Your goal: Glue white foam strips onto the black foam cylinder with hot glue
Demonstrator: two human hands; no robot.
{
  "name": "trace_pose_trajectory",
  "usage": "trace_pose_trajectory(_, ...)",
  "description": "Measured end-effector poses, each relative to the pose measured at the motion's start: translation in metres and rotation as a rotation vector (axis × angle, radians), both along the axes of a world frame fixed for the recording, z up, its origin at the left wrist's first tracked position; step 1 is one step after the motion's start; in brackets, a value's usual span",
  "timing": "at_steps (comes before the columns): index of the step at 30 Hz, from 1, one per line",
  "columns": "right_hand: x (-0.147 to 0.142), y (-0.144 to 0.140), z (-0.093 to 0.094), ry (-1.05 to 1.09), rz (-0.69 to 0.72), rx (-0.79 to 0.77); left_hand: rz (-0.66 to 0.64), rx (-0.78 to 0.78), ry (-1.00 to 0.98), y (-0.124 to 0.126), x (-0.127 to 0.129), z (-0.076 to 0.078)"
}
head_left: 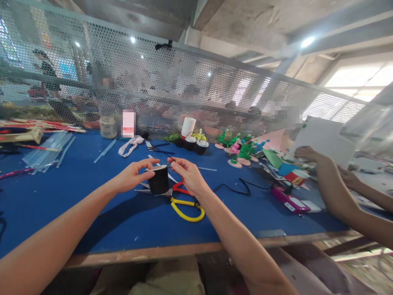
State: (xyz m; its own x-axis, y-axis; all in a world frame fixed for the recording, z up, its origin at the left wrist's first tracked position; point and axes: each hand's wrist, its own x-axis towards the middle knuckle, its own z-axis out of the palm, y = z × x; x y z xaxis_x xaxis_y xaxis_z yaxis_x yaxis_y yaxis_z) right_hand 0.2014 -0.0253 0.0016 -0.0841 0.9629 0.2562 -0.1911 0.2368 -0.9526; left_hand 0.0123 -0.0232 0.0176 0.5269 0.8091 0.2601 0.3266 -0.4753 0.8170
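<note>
I see a blue tabletop [147,233], with metal scissors with red and yellow handles [172,200] lying near the middle of its front edge. My left hand [133,175] is half curled, gripping a round black cup with a pale rim [159,182] over the blades. My right hand [189,177] pinches a thin black cord [170,166] beside the rim, fingertips together.

Bare forearms [66,223], khaki legwear [167,280]

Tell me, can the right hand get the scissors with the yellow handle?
Probably yes: the right hand is close by the scissors, and their yellow loop looks mostly uncovered. The hand seems to pinch something thin and black, though, so it may need to let go first.
</note>
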Motion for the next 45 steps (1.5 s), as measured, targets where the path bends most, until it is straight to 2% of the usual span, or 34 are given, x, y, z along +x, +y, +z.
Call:
trace_pose_trajectory(9,0.000,0.003,-0.005,-0.046,0.015,-0.042,-0.065,-0.069,-0.038,0.002,-0.003,-0.001)
trace_pose_trajectory(16,-0.001,0.002,-0.005,-0.035,0.084,0.009,-0.117,-0.113,-0.076,0.002,-0.005,0.000)
trace_pose_trajectory(25,0.000,0.012,-0.016,-0.251,-0.039,0.114,-0.047,-0.126,-0.068,0.016,-0.011,-0.010)
trace_pose_trajectory(30,-0.002,0.010,-0.014,-0.331,-0.090,0.187,0.011,0.014,0.019,0.016,-0.012,-0.010)
trace_pose_trajectory(37,-0.015,-0.005,-0.007,-0.366,-0.085,0.250,0.134,0.269,0.088,0.001,0.006,-0.008)
trace_pose_trajectory(41,-0.019,-0.011,-0.005,-0.367,-0.093,0.292,0.125,0.273,0.041,-0.003,0.011,-0.008)
trace_pose_trajectory(45,-0.017,-0.011,-0.004,-0.335,-0.112,0.259,0.142,0.235,-0.032,-0.003,0.013,-0.009)
